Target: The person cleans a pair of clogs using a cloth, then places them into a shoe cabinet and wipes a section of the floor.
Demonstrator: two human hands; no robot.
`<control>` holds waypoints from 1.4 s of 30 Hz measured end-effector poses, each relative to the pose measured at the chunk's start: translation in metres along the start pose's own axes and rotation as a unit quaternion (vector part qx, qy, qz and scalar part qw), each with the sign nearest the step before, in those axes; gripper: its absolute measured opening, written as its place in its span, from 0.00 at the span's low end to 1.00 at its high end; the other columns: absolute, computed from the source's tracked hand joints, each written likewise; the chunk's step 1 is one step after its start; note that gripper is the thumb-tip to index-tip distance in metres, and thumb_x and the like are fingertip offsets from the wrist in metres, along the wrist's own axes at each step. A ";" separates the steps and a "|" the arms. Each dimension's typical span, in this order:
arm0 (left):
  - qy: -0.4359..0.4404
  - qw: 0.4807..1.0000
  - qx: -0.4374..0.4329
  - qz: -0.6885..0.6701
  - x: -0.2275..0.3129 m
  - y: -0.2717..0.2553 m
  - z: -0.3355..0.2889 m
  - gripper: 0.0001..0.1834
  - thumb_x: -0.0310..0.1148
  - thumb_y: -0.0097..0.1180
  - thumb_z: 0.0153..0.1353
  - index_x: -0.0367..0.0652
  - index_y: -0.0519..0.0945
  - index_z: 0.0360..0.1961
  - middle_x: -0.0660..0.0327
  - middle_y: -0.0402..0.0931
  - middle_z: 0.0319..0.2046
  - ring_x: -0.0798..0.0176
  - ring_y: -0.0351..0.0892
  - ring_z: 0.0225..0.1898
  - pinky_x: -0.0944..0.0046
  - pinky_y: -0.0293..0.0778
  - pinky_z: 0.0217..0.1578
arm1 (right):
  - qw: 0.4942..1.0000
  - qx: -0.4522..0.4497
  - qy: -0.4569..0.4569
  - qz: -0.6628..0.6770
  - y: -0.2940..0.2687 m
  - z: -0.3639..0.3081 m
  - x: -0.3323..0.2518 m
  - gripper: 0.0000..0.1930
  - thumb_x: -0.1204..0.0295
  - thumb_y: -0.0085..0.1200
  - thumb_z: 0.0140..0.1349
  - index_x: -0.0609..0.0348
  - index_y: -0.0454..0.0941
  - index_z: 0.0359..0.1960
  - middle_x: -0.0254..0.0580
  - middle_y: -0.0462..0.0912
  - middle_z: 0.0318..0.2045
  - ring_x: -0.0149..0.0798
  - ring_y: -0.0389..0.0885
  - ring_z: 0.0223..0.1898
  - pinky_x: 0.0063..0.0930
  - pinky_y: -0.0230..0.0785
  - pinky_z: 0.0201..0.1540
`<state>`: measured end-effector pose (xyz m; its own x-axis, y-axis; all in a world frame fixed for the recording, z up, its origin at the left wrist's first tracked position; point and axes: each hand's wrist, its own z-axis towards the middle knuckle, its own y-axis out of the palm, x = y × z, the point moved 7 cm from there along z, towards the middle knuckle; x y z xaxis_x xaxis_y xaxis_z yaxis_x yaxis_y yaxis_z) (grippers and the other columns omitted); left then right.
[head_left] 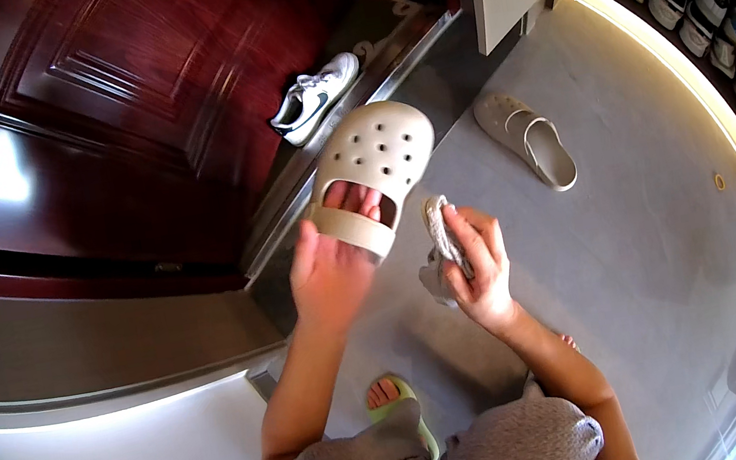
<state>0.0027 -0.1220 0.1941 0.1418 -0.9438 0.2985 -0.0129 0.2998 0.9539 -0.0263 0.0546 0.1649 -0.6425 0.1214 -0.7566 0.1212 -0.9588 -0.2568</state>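
A beige clog (pixel 379 146) with round holes in its toe is held up in front of me. My left hand (pixel 331 272) reaches into it, with the fingers showing through the opening behind the toe and the heel strap lying across them. Beside it, my right hand (pixel 486 271) pinches a folded, whitish-grey cloth (pixel 436 281), apart from the clog. A matching beige clog (pixel 550 153) sits on the grey floor, farther off to the right.
A white sneaker (pixel 314 99) rests on the sill by the dark red door (pixel 124 86). Several shoes (pixel 689 6) line a lit rack at the far right. A small yellow ring (pixel 720 182) lies on the floor. A green slipper (pixel 403 390) is on my foot.
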 end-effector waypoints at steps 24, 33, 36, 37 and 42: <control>0.001 0.967 0.080 0.242 -0.024 0.017 -0.001 0.37 0.58 0.29 0.73 0.41 0.53 0.72 0.54 0.56 0.70 0.56 0.56 0.70 0.54 0.51 0.69 | 0.985 -0.013 -0.104 -0.138 0.000 0.016 -0.041 0.31 0.76 0.62 0.35 0.50 0.82 0.50 0.41 0.78 0.49 0.41 0.76 0.38 0.33 0.68 0.39; -0.006 0.987 0.062 0.151 -0.016 0.020 -0.004 0.35 0.57 0.27 0.74 0.48 0.52 0.73 0.56 0.54 0.71 0.55 0.51 0.72 0.51 0.47 0.71 | 0.966 0.001 -0.198 -0.165 0.022 0.004 -0.040 0.31 0.76 0.63 0.37 0.47 0.82 0.51 0.40 0.77 0.48 0.40 0.75 0.41 0.33 0.67 0.42; 0.027 0.976 0.098 0.190 -0.004 0.007 -0.007 0.34 0.56 0.26 0.74 0.48 0.50 0.74 0.56 0.48 0.74 0.56 0.46 0.74 0.51 0.41 0.72 | 0.981 -0.058 -0.141 -0.117 0.024 0.003 -0.026 0.36 0.73 0.64 0.37 0.45 0.79 0.56 0.39 0.77 0.50 0.39 0.75 0.42 0.34 0.68 0.44; 0.050 0.988 0.088 0.119 0.003 0.007 -0.009 0.32 0.54 0.32 0.74 0.48 0.54 0.73 0.58 0.53 0.72 0.57 0.50 0.73 0.50 0.44 0.72 | 0.986 -0.066 -0.125 -0.093 0.021 0.007 -0.025 0.38 0.74 0.66 0.33 0.47 0.79 0.56 0.40 0.78 0.50 0.40 0.75 0.41 0.33 0.68 0.44; 0.013 0.998 0.000 0.065 -0.009 0.028 -0.005 0.30 0.53 0.32 0.75 0.52 0.55 0.72 0.60 0.54 0.72 0.57 0.52 0.72 0.50 0.46 0.71 | 0.980 0.032 -0.174 -0.094 0.012 0.041 -0.063 0.30 0.72 0.60 0.40 0.44 0.82 0.53 0.38 0.78 0.49 0.39 0.75 0.43 0.33 0.68 0.44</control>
<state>0.0056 -0.1047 0.2184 0.1643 -0.8933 0.4183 -0.0321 0.4190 0.9074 -0.0152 0.0244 0.2343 -0.8692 0.2131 -0.4461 -0.0648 -0.9437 -0.3244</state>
